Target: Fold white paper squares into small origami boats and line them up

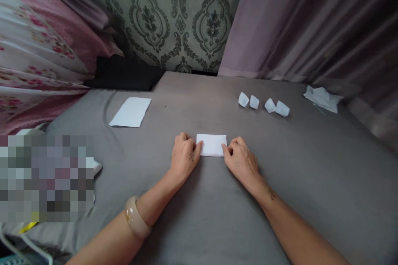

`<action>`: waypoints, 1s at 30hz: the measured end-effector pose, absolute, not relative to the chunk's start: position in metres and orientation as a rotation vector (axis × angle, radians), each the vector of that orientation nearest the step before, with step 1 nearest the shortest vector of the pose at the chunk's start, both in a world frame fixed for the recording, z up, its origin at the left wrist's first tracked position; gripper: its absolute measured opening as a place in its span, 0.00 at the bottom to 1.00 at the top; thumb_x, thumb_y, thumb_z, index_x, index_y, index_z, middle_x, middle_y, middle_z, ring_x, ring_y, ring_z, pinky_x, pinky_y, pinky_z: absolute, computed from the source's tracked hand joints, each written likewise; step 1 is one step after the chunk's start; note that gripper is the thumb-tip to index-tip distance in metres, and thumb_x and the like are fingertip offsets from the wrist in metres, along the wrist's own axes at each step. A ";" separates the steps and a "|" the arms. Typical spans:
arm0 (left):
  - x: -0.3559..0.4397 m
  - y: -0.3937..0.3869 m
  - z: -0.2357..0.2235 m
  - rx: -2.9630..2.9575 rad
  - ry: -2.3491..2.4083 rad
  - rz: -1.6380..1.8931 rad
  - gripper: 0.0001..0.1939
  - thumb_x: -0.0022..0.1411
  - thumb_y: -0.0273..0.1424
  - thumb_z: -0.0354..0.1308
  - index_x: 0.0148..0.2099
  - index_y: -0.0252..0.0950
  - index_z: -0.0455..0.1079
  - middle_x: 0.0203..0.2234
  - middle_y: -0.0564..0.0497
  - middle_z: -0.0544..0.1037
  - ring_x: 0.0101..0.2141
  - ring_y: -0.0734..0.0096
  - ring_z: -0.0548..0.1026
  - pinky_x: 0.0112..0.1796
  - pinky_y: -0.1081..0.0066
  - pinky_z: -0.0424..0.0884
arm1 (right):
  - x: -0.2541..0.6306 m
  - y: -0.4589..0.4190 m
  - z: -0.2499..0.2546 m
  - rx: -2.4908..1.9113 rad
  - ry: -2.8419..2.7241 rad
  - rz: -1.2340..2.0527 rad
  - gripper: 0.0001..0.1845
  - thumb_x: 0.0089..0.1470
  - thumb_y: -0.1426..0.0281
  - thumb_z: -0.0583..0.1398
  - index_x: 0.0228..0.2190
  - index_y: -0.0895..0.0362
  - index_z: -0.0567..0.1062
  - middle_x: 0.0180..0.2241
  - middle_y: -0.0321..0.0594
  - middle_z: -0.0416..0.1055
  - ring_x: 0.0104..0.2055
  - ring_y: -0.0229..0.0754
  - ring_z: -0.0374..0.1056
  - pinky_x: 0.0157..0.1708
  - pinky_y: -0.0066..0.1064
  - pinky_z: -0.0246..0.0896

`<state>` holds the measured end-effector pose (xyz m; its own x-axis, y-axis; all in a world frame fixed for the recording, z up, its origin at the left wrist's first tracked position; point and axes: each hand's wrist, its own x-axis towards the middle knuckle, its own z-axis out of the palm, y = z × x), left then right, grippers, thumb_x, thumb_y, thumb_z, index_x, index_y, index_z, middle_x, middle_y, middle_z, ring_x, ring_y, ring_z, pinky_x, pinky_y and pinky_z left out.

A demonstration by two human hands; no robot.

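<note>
Since my left grip (185,158) and right grip (241,162) sit half-closed, just touching the ends of the folded white paper (212,145), a careless nudge could skew it on the grey bed sheet (130,161).

We can't see behind the pixelated patch (46,178) at the lower left of the frame; a white object (97,168) pokes out at its right and a yellow scrap (27,227) below it. Fingers (196,146) cover the white paper's (212,145) side edges, and a thin green sliver (319,109) by the crumpled tissue (323,98) at upper right is too small for us to name.
</note>
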<state>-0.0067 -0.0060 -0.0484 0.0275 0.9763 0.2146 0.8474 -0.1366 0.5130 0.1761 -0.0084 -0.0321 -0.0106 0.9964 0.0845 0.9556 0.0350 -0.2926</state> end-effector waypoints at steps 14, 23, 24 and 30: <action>-0.006 -0.006 -0.044 2.079 1.886 0.706 0.18 0.66 0.36 0.49 0.26 0.34 0.68 0.33 0.44 0.68 0.36 0.63 0.66 0.40 0.62 0.66 | 0.172 -0.008 -0.032 -2.048 -2.076 0.160 0.16 0.59 0.63 0.54 0.23 0.57 0.70 0.36 0.43 0.69 0.25 0.37 0.64 0.22 0.32 0.47; -0.006 -0.006 -0.046 2.099 1.909 0.697 0.18 0.65 0.37 0.49 0.26 0.34 0.68 0.33 0.44 0.68 0.36 0.62 0.66 0.40 0.62 0.66 | 0.172 -0.007 -0.029 -2.105 -2.095 0.220 0.16 0.60 0.63 0.52 0.25 0.57 0.71 0.37 0.44 0.69 0.28 0.40 0.67 0.22 0.33 0.47; -0.006 -0.006 -0.046 2.098 1.908 0.691 0.18 0.66 0.37 0.49 0.26 0.34 0.68 0.33 0.44 0.68 0.36 0.62 0.66 0.40 0.62 0.66 | 0.171 -0.007 -0.029 -2.113 -2.094 0.232 0.16 0.60 0.63 0.52 0.26 0.57 0.71 0.37 0.45 0.69 0.28 0.40 0.67 0.23 0.33 0.48; -0.006 -0.006 -0.046 2.085 1.911 0.677 0.18 0.66 0.37 0.49 0.26 0.34 0.66 0.33 0.45 0.68 0.37 0.63 0.65 0.40 0.64 0.65 | 0.170 -0.008 -0.024 -2.150 -2.114 0.267 0.15 0.61 0.64 0.51 0.29 0.58 0.72 0.39 0.44 0.68 0.29 0.39 0.67 0.24 0.32 0.50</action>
<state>-0.0060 -0.0065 -0.0457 0.0408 0.9833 0.1772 0.8756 -0.1207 0.4678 0.1697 -0.0084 -0.0237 0.0121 0.9989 -0.0453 0.9788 -0.0211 -0.2039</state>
